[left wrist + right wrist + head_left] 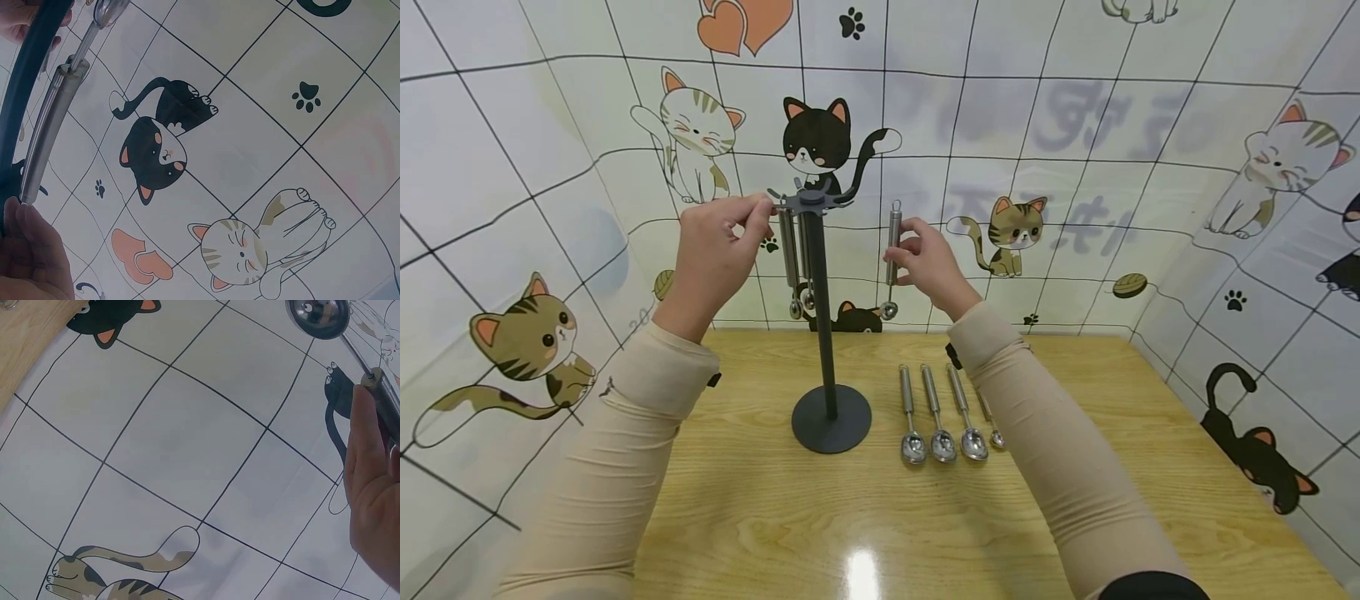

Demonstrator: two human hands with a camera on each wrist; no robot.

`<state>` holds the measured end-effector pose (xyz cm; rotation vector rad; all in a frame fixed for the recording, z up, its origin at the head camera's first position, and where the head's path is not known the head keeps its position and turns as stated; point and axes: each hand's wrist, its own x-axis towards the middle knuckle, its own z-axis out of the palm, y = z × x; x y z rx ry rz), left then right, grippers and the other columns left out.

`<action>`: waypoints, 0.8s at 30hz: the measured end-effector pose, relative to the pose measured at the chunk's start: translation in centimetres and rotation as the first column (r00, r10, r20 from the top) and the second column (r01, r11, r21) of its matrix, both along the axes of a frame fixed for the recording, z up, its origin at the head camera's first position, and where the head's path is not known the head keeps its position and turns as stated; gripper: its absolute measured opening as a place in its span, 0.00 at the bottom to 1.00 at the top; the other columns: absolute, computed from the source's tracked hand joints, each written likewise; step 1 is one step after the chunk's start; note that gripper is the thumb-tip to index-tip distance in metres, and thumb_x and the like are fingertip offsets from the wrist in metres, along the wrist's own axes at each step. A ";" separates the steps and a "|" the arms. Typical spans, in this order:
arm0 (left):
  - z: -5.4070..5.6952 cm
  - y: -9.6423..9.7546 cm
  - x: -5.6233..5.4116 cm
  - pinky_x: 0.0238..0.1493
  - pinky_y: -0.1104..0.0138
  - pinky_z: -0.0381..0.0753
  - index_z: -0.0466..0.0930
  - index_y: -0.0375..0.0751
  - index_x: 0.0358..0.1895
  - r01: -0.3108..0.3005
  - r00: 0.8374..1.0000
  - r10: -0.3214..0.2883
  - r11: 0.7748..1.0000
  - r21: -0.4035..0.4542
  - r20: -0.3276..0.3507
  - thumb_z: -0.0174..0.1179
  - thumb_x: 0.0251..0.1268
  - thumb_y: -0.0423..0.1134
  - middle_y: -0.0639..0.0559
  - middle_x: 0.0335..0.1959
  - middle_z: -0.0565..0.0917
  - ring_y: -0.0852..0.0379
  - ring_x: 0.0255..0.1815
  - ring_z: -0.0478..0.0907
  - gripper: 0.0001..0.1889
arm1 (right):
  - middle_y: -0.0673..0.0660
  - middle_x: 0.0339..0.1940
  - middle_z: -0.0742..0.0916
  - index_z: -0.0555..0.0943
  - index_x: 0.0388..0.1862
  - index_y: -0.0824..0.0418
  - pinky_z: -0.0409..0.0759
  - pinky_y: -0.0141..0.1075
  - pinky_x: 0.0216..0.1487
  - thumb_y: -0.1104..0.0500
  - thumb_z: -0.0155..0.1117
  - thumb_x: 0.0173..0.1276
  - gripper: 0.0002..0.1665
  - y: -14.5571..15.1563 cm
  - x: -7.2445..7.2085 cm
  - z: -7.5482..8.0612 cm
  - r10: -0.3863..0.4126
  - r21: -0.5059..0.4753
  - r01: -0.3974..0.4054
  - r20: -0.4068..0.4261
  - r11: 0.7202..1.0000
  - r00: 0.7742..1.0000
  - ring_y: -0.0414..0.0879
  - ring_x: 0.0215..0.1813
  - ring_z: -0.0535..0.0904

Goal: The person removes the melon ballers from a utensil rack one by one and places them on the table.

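My left hand [718,250] is at the top of a dark utensil rack [823,317], thumb and fingers pinching one of its hook ends. Right beside those fingertips is the handle end of a hanging metal scoop [50,131]. Another small scoop [807,258] hangs close behind it. To the right of the rack, my right hand [928,262] holds a small round-bowled scoop [894,242] by its handle, upright with the bowl down. In the right wrist view its shiny bowl [320,315] shows beyond the fingers; part of the handle is hidden.
Three larger scoops [942,446] lie in a row on the wooden table [752,517], right of the rack's round base [808,425]. A smaller scoop [997,439] lies beside them, partly behind the right sleeve [1052,433]. A cat-patterned wall covering [925,108] surrounds the table.
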<state>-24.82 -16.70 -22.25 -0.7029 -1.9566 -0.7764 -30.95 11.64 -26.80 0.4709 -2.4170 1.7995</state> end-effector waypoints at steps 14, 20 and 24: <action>-0.1 -0.1 -0.1 0.25 0.71 0.61 0.69 0.41 0.18 0.001 1.000 -0.001 1.000 -0.004 -0.011 0.50 0.80 0.38 0.47 0.24 0.87 0.51 0.26 0.83 0.23 | 0.67 0.53 0.83 0.68 0.65 0.64 0.85 0.51 0.48 0.65 0.56 0.79 0.19 2.3 0.3 -0.6 -0.027 -0.003 0.027 0.010 1.000 1.000 0.58 0.56 0.81; -0.1 -0.2 -0.1 0.25 0.70 0.61 0.72 0.40 0.19 0.002 1.000 -0.002 1.000 -0.010 -0.019 0.50 0.80 0.39 0.46 0.24 0.87 0.51 0.25 0.83 0.23 | 0.66 0.51 0.82 0.67 0.65 0.64 0.85 0.51 0.48 0.65 0.56 0.79 0.19 3.5 0.2 -1.2 -0.039 0.024 0.039 0.002 0.999 0.999 0.59 0.58 0.80; -0.1 -0.3 -0.1 0.25 0.70 0.62 0.74 0.39 0.20 0.006 1.000 -0.007 1.000 -0.018 -0.025 0.50 0.80 0.39 0.46 0.24 0.87 0.50 0.26 0.83 0.23 | 0.65 0.51 0.82 0.67 0.66 0.64 0.86 0.48 0.47 0.64 0.55 0.79 0.20 4.3 0.5 -1.5 -0.058 0.054 0.057 0.006 0.997 0.998 0.57 0.58 0.80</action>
